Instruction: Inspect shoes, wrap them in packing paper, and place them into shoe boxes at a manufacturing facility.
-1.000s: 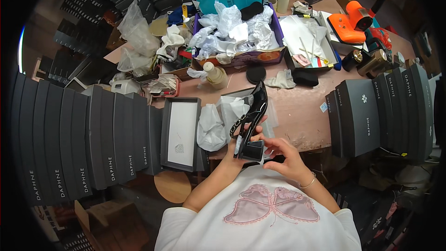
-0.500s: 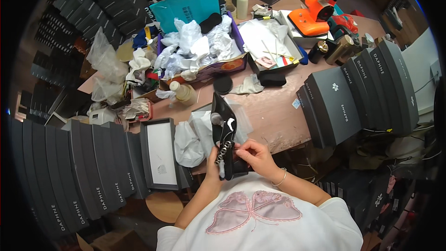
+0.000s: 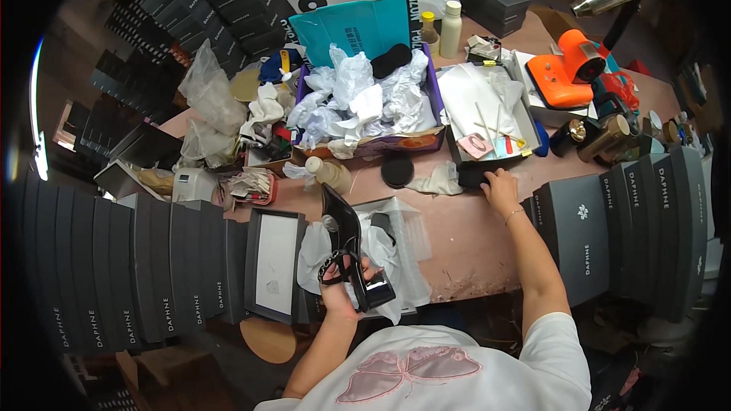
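Note:
My left hand (image 3: 340, 297) grips a black heeled sandal (image 3: 348, 240) by its strap area, near the block heel. The sandal has a chain-like trim and a glossy insole, and tilts toe-up. Beneath it lies an open box lined with white tissue paper (image 3: 409, 240), with a dark item (image 3: 383, 222) partly showing in the paper. Across the table, my right hand (image 3: 502, 192) has its fingers closed on the right end of a black oblong pad (image 3: 470, 176). A crumpled pale cloth (image 3: 440, 180) and a round black lid (image 3: 397, 170) lie left of the pad.
Dark shoe boxes stand in rows at left (image 3: 152, 259) and right (image 3: 576, 236). An open box lid (image 3: 275, 259) is beside the tissue. Behind are a purple box (image 3: 435, 95) of crumpled paper, a tray (image 3: 487, 106), an orange stand (image 3: 560, 80) and bottles (image 3: 451, 30).
My right hand has left the sandal and reached forward right to the black pad. My left hand still holds the sandal, now turned and over the tissue. The whole view has shifted.

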### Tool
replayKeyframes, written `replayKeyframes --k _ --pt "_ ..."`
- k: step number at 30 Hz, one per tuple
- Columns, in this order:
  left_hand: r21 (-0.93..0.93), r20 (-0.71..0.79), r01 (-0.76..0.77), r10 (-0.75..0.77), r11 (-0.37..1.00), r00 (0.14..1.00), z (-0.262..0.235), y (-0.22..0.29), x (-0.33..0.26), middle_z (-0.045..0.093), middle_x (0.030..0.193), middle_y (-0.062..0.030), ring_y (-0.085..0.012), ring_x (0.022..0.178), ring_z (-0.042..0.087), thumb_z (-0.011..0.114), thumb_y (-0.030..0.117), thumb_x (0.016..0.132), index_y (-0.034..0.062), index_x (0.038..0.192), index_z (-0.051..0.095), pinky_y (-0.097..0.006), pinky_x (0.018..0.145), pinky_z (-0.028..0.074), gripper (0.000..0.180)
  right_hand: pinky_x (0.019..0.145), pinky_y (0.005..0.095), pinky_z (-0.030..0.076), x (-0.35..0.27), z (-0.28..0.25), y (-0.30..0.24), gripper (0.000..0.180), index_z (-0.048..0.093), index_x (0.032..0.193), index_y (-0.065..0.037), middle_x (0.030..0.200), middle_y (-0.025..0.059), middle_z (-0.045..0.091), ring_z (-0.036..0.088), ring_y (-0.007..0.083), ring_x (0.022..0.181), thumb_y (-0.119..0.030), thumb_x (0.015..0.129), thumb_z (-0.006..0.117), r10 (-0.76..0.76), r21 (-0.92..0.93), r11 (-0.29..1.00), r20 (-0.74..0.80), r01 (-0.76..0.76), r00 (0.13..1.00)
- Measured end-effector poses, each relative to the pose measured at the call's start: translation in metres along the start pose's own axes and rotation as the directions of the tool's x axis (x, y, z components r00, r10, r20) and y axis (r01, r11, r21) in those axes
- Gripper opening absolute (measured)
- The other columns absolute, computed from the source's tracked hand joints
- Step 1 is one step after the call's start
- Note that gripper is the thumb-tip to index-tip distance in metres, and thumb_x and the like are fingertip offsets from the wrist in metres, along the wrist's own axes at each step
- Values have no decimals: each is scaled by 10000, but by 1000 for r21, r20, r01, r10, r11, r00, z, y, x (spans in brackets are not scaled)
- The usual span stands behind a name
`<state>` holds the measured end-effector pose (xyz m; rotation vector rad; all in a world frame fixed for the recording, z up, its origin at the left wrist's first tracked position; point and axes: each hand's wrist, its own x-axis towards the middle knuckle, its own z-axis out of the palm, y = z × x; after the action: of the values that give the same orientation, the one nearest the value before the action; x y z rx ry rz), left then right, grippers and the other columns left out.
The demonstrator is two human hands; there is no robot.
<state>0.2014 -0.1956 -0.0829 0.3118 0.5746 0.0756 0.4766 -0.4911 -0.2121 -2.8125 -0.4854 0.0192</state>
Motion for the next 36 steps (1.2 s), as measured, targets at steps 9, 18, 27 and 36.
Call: replayKeyframes --k 9,18,27,36 --pt "-10 27 -35 35 999 999 15 6 18 610 765 -84 -193 634 554 580 473 902 72 899 604 -397 889 462 402 886 460 384 -49 -2 -22 517 527 1156 -38 1158 160 537 531 355 1048 -181 687 693 -174 349 912 -142 214 974" --pt "45 25 -109 108 993 994 32 21 16 585 671 -64 -170 606 533 580 467 900 17 779 625 -366 956 450 468 813 462 437 59 64 -162 493 563 1230 -104 1212 148 509 523 299 1049 -168 746 629 -368 -12 927 174 375 914" --pt "113 -129 -337 350 935 928 28 34 -3 609 752 -12 -167 726 659 682 227 864 111 936 585 -295 630 573 167 693 377 504 -122 -131 -273 527 533 1286 -49 973 133 522 583 289 826 -102 772 635 -635 599 607 -29 522 772" --pt "204 0 -276 282 939 960 28 62 3 577 635 -57 -212 740 615 595 389 906 71 754 572 -330 729 524 354 625 351 509 -161 -144 -261 468 606 1204 -49 889 113 545 594 274 704 -29 737 627 -417 655 583 -266 480 869"
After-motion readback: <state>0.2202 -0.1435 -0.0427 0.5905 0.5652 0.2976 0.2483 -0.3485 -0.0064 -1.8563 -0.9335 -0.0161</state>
